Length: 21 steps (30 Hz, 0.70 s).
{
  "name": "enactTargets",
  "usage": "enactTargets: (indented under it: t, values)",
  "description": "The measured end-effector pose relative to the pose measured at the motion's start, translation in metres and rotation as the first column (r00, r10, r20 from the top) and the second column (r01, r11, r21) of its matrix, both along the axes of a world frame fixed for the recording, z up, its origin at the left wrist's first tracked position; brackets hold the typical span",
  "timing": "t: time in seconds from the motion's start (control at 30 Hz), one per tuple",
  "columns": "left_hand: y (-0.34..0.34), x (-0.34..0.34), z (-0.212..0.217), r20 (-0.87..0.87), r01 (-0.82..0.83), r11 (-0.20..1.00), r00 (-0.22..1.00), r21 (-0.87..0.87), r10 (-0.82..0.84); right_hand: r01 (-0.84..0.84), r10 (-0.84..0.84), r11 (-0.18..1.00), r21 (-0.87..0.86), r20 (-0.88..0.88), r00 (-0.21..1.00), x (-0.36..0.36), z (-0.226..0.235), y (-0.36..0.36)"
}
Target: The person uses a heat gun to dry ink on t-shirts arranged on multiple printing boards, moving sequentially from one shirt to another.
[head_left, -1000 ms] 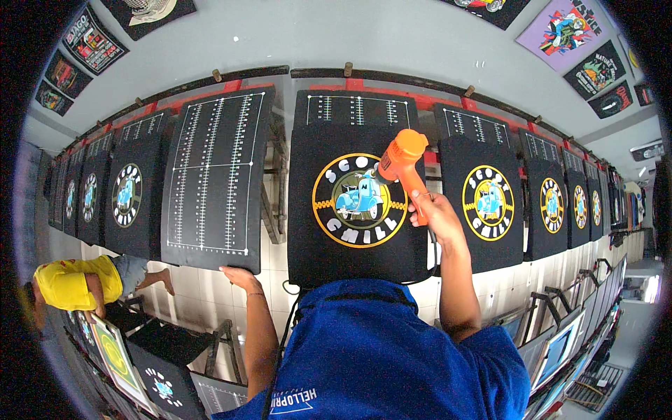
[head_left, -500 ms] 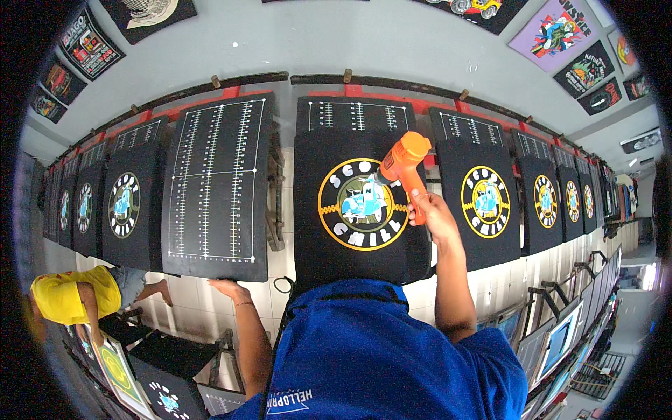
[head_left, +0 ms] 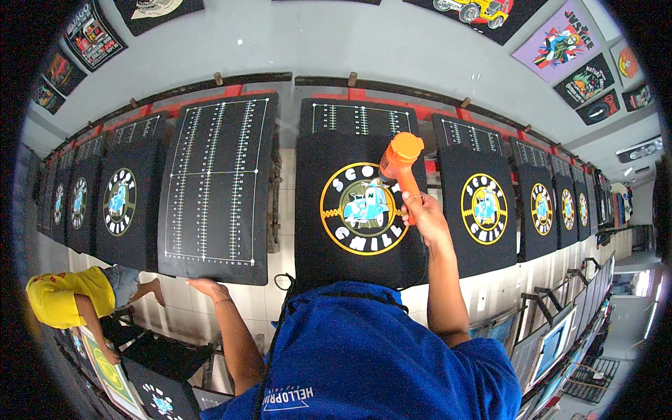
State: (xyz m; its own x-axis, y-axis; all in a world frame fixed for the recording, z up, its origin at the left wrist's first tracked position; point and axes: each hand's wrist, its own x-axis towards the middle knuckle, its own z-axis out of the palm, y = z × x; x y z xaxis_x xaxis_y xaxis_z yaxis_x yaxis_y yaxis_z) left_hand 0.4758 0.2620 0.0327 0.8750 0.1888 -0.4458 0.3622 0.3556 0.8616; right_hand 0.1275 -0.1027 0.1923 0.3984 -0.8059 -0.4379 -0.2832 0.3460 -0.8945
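My right hand [head_left: 425, 213] grips an orange heat gun [head_left: 402, 164] by its handle. The nozzle points down at the round scooter print on a black shirt [head_left: 315, 259], close above the print's upper right part. That shirt is stretched over a board straight in front of me. My left hand [head_left: 208, 287] is open, fingers stretched out to the left. It rests at the near edge of the bare black board [head_left: 231, 210] with white ruled scales; whether it presses on that edge, I cannot tell.
Several boards with printed black shirts line both sides, such as the right one [head_left: 483, 245]. To the lower left, a person in a yellow shirt [head_left: 73, 297] bends over a framed screen [head_left: 108, 371]. Framed screens [head_left: 554, 348] stand on a rack at lower right. A grey wall carries sample prints.
My left hand has slid left along the bare board's near edge. The heat gun has tilted slightly over the same print, still in my right hand. The person in yellow has shifted a little.
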Motion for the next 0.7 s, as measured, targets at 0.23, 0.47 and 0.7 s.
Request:
enactTargets:
  t: [0.23,0.47,0.7]
  values:
    - [0.006,0.014,-0.03,0.008,-0.008,1.0,1.0,-0.021,0.008,-0.016,0.016,0.999,-0.041,-0.004,1.0,0.006,-0.003,0.003]
    - [-0.001,0.012,-0.025,0.004,-0.055,0.992,0.999,0.115,0.054,-0.044,0.044,0.999,-0.004,-0.023,0.999,0.009,0.001,0.004]
    - [0.008,0.015,-0.039,0.061,-0.067,0.992,0.996,0.105,0.061,-0.056,0.056,0.997,0.055,0.014,0.998,0.015,0.003,0.003]
